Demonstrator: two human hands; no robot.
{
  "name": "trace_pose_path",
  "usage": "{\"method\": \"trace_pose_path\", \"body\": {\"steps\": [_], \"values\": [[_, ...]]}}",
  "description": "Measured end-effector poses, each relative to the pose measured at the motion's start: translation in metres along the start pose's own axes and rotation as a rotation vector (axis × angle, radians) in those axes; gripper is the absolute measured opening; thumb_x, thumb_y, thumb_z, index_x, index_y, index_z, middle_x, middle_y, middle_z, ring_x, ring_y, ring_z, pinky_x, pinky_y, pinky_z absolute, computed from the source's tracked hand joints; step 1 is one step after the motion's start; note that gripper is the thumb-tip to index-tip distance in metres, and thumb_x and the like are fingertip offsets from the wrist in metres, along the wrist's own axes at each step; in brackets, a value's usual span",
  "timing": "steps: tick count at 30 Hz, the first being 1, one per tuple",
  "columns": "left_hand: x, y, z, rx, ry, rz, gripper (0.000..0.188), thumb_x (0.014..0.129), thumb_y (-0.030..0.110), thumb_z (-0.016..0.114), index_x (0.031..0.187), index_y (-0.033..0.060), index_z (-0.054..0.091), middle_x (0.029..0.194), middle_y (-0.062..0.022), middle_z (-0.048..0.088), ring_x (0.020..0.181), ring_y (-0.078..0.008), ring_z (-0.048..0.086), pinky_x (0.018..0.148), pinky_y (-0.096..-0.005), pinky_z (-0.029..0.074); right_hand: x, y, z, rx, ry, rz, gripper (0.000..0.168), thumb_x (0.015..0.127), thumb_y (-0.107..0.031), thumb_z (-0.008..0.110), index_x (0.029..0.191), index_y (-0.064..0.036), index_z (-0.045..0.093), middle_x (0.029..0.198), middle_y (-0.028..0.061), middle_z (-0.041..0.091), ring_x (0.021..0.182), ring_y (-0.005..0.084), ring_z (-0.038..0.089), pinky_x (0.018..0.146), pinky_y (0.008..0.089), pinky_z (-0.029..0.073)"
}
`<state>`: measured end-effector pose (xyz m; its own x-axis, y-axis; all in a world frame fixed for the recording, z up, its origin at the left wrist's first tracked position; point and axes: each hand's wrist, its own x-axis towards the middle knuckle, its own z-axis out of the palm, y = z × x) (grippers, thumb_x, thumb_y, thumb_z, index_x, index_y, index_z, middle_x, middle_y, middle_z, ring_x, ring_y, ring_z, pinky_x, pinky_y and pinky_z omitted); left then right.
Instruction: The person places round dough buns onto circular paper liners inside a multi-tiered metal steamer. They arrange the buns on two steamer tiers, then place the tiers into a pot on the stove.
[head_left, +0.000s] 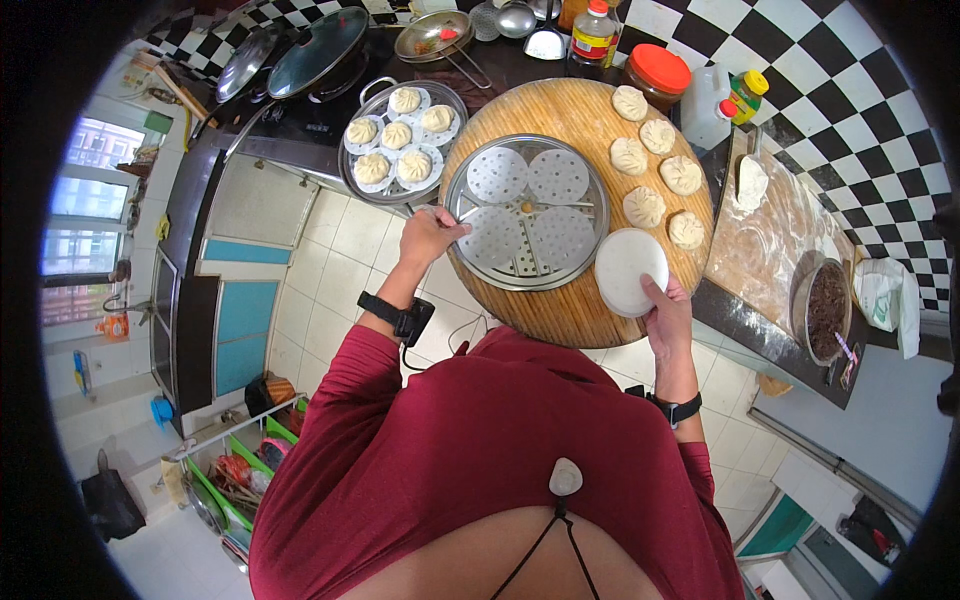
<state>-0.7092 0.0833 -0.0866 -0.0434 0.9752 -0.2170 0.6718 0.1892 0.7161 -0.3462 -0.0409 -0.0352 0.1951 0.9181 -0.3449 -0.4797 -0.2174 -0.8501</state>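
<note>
A round metal steamer tray (526, 285) sits on the left part of a round wooden board (555, 326). Several perforated white paper liners (496, 174) lie in it, spread around its centre. My left hand (433, 236) reaches over the tray's left rim, its fingertips pinched at the edge of the lower-left liner (491, 238). In my right hand (666, 304), at the board's lower right, is a stack of round white paper liners (631, 270), thumb on top. Several pleated raw buns (644, 207) rest on the board's right side, just beyond the stack.
Left of the board, another steamer tray (349, 184) carries several buns on liners. Lidded pans (319, 56) stand on the stove. Jars (660, 71) and bottles line the back wall. At right are a floured board (772, 240) and a metal bowl of dark filling (825, 311).
</note>
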Motion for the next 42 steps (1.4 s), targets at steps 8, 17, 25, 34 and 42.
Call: {"method": "trace_pose_path", "body": {"steps": [8, 17, 25, 34, 42], "values": [[0.000, 0.000, -0.003, -0.063, 0.027, 0.024, 0.032, 0.067, 0.027, 0.082, 0.064, 0.0050, 0.060, 0.061, -0.0025, 0.061, 0.055, -0.0113, 0.054, 0.054, -0.0263, 0.044, 0.001, 0.000, 0.000, 0.005, 0.000, -0.013, 0.024, 0.089, -0.003, 0.060, 0.114, -0.001, 0.059, 0.105, 0.0075, 0.067, 0.091, 0.0133, 0.065, 0.080, 0.0279, 0.052], [-0.029, 0.072, -0.020, -0.435, -0.283, 0.144, 0.019, 0.083, 0.013, 0.068, 0.097, 0.0003, 0.064, 0.083, -0.0028, 0.065, 0.071, -0.0102, 0.058, 0.068, -0.0249, 0.048, -0.001, -0.013, 0.027, -0.240, -0.143, -0.061, 0.028, 0.089, -0.006, 0.061, 0.115, 0.003, 0.058, 0.105, 0.0075, 0.066, 0.092, 0.0130, 0.063, 0.082, 0.0267, 0.050], [-0.064, 0.139, -0.005, -0.536, -0.469, 0.214, 0.037, 0.079, 0.011, 0.071, 0.112, -0.0024, 0.061, 0.095, -0.0085, 0.067, 0.084, -0.0146, 0.062, 0.075, -0.0282, 0.051, 0.012, -0.021, 0.095, -0.402, -0.424, -0.120, 0.027, 0.086, -0.009, 0.065, 0.110, 0.002, 0.061, 0.095, 0.0037, 0.066, 0.082, 0.0086, 0.060, 0.073, 0.0228, 0.048], [-0.073, 0.078, -0.040, -0.859, -0.246, -0.019, 0.035, 0.080, 0.008, 0.070, 0.112, -0.0029, 0.061, 0.098, -0.0088, 0.067, 0.084, -0.0140, 0.064, 0.075, -0.0272, 0.052, 0.051, -0.060, 0.067, -1.375, -0.032, -0.738, 0.048, 0.075, -0.013, 0.075, 0.119, -0.007, 0.058, 0.111, 0.0153, 0.064, 0.102, 0.0308, 0.061, 0.088, 0.0342, 0.049], [-0.094, 0.007, -0.069, -1.050, 0.009, -0.158, 0.039, 0.081, 0.006, 0.070, 0.116, -0.0029, 0.057, 0.103, -0.0101, 0.066, 0.087, -0.0143, 0.065, 0.074, -0.0273, 0.053, 0.093, -0.053, 0.047, -1.764, -0.175, -0.536, 0.068, 0.065, -0.012, 0.078, 0.128, -0.011, 0.051, 0.134, 0.0157, 0.047, 0.124, 0.0326, 0.045, 0.101, 0.0392, 0.040]]}}
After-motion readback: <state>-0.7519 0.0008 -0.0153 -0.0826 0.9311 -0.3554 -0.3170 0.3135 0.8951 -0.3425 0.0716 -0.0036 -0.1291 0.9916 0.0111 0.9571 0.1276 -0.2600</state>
